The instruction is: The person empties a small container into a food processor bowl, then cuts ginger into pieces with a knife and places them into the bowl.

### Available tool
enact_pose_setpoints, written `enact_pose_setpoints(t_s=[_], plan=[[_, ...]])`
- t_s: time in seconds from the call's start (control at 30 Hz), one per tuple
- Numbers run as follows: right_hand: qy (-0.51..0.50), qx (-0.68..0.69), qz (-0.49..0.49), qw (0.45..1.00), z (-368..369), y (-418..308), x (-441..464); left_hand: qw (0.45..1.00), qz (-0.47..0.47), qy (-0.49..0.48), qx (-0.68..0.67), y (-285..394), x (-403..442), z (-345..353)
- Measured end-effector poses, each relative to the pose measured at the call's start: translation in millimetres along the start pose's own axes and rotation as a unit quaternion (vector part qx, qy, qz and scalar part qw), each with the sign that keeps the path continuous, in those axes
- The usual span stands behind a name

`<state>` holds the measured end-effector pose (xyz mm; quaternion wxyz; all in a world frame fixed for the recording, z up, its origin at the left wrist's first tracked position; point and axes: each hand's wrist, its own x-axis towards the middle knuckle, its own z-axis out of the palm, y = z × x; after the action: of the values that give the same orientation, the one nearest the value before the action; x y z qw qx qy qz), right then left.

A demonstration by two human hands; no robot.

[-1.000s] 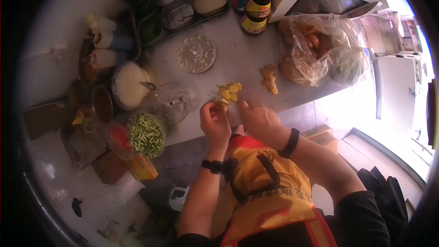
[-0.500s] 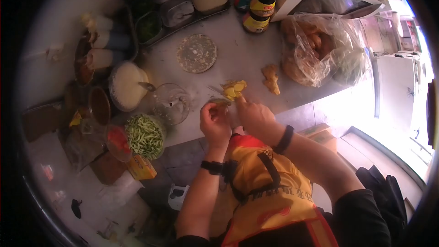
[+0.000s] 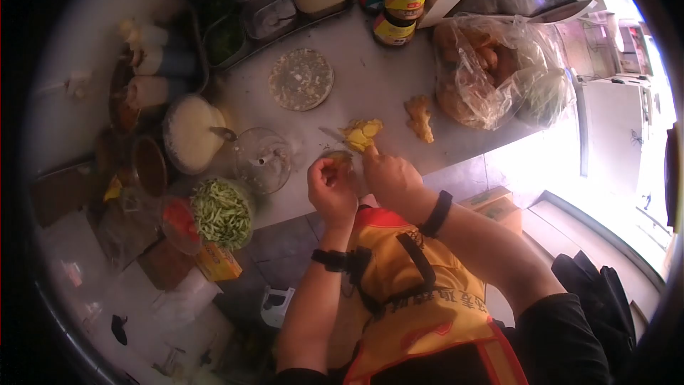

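Note:
My right hand (image 3: 390, 177) is closed in a fist at the counter's front edge. A thin blade, apparently a knife's (image 3: 330, 133), runs up and left in line with that fist; its handle is hidden. My left hand (image 3: 332, 189) is curled beside it, thumb and fingers bent round a small dull greenish thing (image 3: 340, 157) that I cannot make out. Yellow ginger slices (image 3: 361, 134) lie in a small heap just beyond my hands, against the blade. To the right, a whole knobbly ginger root (image 3: 420, 120) rests on the counter.
Left of my hands stand a clear round container (image 3: 263, 162), a white-filled tub (image 3: 191, 133) with a spoon and a bowl of shredded green vegetable (image 3: 222, 215). Farther back are a round speckled disc (image 3: 301, 80), a sauce bottle (image 3: 404, 6) and a plastic bag (image 3: 474, 75).
The whole view has shifted slightly, so the counter items sit a little higher and farther left. Both hands keep nearly the same pose beside the ginger slices.

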<state>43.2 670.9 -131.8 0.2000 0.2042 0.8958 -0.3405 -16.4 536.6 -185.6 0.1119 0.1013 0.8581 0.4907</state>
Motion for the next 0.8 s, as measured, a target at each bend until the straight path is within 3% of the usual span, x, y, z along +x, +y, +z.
enact_pose_setpoints(t_s=[0.07,0.13,0.27,0.33,0.53,0.63,0.8], plan=[[0.011,-0.01,0.012,1.0,-15.1,-8.4,-2.4,1.0,-0.022,-0.007,-0.001,-3.9,4.6,-0.4],[-0.09,-0.033,0.042,0.995,-19.7,-9.7,-10.5,0.995,-0.031,-0.023,-0.097,-10.0,3.2,0.7],[-0.084,-0.008,0.041,0.996,-20.3,-9.1,-12.8,0.998,-0.022,-0.013,-0.059,-4.2,3.8,2.9],[-0.044,-0.074,-0.063,0.994,-23.4,-14.4,-9.0,0.996,-0.017,-0.004,-0.086,-9.4,3.0,2.3],[-0.035,0.015,0.05,0.998,-5.7,-19.7,18.8,0.997,-0.012,-0.005,-0.079,-23.5,2.6,0.4],[-0.047,-0.015,0.002,0.999,-15.2,-10.6,-4.7,0.996,-0.04,-0.015,-0.08,-18.3,3.5,0.3],[-0.035,-0.016,0.018,0.999,-16.1,-3.8,-19.9,0.993,-0.034,-0.017,-0.109,-16.0,2.2,1.2]])
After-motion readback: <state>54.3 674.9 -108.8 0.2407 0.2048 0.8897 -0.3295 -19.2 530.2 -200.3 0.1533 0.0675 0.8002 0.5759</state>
